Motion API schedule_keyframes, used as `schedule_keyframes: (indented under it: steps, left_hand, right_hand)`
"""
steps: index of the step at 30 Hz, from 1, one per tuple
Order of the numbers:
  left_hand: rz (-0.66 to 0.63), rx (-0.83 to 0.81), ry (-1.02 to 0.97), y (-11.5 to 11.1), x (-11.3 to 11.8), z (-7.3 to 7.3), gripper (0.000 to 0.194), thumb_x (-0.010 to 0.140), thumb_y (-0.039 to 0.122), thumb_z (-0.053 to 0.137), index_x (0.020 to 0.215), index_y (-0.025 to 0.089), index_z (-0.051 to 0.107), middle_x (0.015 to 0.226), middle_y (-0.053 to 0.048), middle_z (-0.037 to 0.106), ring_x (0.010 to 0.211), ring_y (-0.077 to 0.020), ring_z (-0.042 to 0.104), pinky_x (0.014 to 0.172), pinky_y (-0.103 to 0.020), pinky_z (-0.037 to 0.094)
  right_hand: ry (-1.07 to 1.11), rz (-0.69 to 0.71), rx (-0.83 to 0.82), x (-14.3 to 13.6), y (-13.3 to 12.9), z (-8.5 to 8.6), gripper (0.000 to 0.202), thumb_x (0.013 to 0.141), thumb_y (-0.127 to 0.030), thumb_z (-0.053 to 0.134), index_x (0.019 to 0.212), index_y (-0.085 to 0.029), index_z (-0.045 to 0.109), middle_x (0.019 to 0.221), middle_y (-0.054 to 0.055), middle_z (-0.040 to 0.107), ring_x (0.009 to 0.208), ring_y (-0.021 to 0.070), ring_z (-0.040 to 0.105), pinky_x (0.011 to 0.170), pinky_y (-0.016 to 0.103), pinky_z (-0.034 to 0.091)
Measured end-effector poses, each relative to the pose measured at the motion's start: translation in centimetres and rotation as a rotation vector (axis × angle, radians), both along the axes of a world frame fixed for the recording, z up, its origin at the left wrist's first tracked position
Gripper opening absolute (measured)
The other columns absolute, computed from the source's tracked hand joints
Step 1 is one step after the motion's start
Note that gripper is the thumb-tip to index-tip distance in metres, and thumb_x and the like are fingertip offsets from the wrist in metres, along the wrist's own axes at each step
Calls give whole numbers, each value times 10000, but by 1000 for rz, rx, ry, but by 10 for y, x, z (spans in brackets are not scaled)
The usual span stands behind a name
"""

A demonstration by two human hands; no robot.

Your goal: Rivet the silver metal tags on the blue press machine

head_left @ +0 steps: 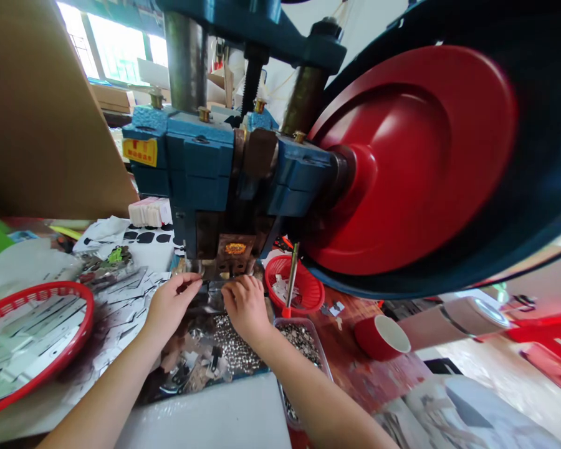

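One wide red plastic basket [88,315] and a small red plastic basket [318,294] hold pale pieces; a clear plastic tub [322,353], metal bits. Left hand [172,300] and right hand [249,307], apart, are at the blue metal press [199,165]; grips unclear.

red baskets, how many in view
2: a large basket at the left edge, partly cut off, and a smaller basket beyond the right hand. The press may hide others.
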State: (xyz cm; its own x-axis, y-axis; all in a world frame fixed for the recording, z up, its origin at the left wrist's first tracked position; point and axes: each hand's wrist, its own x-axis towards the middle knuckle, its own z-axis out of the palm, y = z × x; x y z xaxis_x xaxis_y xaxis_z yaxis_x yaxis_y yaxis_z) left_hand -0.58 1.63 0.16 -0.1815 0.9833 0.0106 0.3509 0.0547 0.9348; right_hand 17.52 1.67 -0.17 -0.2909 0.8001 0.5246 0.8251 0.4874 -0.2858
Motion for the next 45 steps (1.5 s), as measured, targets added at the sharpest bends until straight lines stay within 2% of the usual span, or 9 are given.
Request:
schedule_keyframes:
  steps: [4, 8, 14, 20, 30, 35, 38, 42, 45]
  left_hand:
    - [-14, 2, -12, -4, 3, 2, 366, 736, 498, 588, 941, 210, 681, 925, -30, 715, 865, -222, 628, 858, -356, 458]
    - [-38, 2, -11, -3, 5, 0, 366, 740, 497, 582, 952, 215, 681, 952, -28, 720, 899, -226, 639, 859, -355, 469]
    - [-95, 22, 83, 1, 10, 3, 335, 756, 467, 553, 926, 214, 694, 971, -35, 730, 920, -235, 653, 858, -360, 481]
    - [-124, 30, 186, 9, 15, 11, 292, 757, 411, 538, 903, 225, 709, 968, -28, 738, 938, -237, 655, 862, -350, 478]
    - [-108, 14, 230, 15, 15, 13, 306, 754, 412, 526, 913, 233, 716, 992, -27, 738, 970, -242, 648, 859, -330, 475]
    - [-91, 17, 233, 13, 10, 11, 313, 758, 419, 527, 934, 234, 707, 991, -28, 736, 946, -235, 652, 857, -330, 476]
    - [-101, 29, 232, 12, 10, 12, 309, 760, 415, 529, 934, 229, 704, 987, -29, 737, 949, -232, 652, 862, -326, 479]
    - [-129, 34, 237, 11, 15, 13, 311, 768, 425, 530, 923, 223, 707, 979, -32, 740, 935, -230, 660, 843, -325, 494]
    - [-140, 33, 255, 12, 21, 12, 314, 773, 427, 533, 936, 225, 708, 989, -38, 738, 938, -235, 663, 846, -341, 495]
  right_hand:
    - [-25, -103, 2, 0, 15, 1, 122, 867, -257, 596, 775, -224, 670, 812, 25, 627, 830, 190, 516, 757, 323, 335]
    - [-126, 15, 21, 5, 14, 7, 144, 879, -288, 569, 813, -258, 693, 829, 16, 627, 862, 198, 500, 794, 336, 335]
    - [-204, 101, 31, 16, 1, 17, 234, 915, -390, 492, 994, -277, 681, 914, 19, 626, 910, 211, 471, 978, 401, 287]
    - [-205, 83, -14, 15, 0, 17, 262, 925, -440, 466, 982, -297, 679, 932, 13, 623, 944, 210, 478, 1012, 412, 268]
    - [-237, 49, -16, 10, -3, 21, 241, 920, -424, 484, 903, -275, 672, 937, 11, 622, 976, 220, 477, 1021, 430, 271]
    - [-172, 44, -14, 10, -8, 17, 245, 924, -422, 484, 992, -277, 669, 992, 15, 635, 986, 224, 491, 1008, 436, 295]
    - [-81, 49, -47, 10, -6, 15, 241, 912, -420, 512, 962, -263, 688, 1020, 22, 644, 1001, 217, 512, 971, 405, 342]
    - [77, 75, -68, 14, -1, 9, 199, 920, -288, 512, 1001, -232, 684, 1062, 27, 663, 1052, 185, 533, 975, 358, 368]
    - [100, 58, -82, 20, 0, 5, 235, 905, -204, 504, 1072, -241, 665, 1114, 30, 658, 1123, 195, 510, 1016, 390, 343]
